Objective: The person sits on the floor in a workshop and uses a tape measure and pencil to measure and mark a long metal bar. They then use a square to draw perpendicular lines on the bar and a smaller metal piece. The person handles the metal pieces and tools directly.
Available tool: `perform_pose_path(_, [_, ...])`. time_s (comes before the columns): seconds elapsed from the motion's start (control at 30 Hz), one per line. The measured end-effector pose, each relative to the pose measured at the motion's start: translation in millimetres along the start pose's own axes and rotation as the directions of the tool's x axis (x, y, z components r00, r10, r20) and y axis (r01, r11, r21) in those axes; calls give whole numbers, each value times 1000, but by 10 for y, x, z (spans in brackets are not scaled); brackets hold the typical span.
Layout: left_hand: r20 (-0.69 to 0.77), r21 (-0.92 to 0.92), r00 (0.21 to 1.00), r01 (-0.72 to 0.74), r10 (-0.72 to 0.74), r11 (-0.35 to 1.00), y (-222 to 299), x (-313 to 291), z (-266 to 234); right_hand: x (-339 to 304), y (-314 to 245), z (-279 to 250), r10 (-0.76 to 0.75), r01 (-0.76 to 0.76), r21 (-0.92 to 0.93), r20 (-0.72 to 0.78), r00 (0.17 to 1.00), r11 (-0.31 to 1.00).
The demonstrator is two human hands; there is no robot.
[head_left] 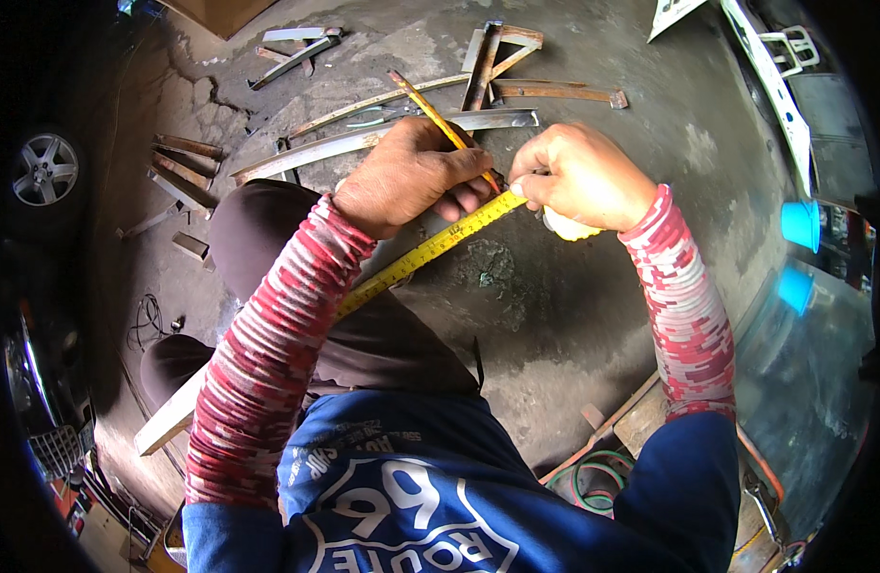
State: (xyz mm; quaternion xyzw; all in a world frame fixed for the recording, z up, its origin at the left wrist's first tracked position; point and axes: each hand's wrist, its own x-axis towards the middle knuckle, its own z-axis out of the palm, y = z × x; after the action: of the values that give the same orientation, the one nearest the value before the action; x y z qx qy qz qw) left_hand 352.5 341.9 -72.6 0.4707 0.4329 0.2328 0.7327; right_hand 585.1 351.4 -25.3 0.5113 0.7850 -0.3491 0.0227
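Note:
A yellow pencil (423,102) is gripped in my left hand (413,174), its lower tip close to the tape. My right hand (585,177) pinches the far end of a yellow measuring tape (432,250) between thumb and fingers. Under that palm shows a rounded yellow-white thing (571,225), mostly hidden. From there the tape slants down over my thigh and passes behind my left forearm. A pale straight bar (170,417) comes out beyond that forearm on the same slant; whether the tape lies on it is hidden.
Ahead on the concrete floor lie a long metal bar (316,153), rusty angle pieces (480,72) and pliers (368,120). More cut metal (182,172) sits at left, near a car wheel (46,170). A blue cup (800,225) and hoses (593,482) are at right.

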Motion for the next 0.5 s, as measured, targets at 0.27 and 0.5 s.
perform_pose_path(0.27, [9,-2,1000,27,-27,1000,15,2,-19,-21,-8,-11,-11,10,51,26,1000,999])
perform_pose_path(0.5, [43,-31,999,35,-33,999,-6,-6,-96,-26,-55,29,15,-15,74,0,1000,997])
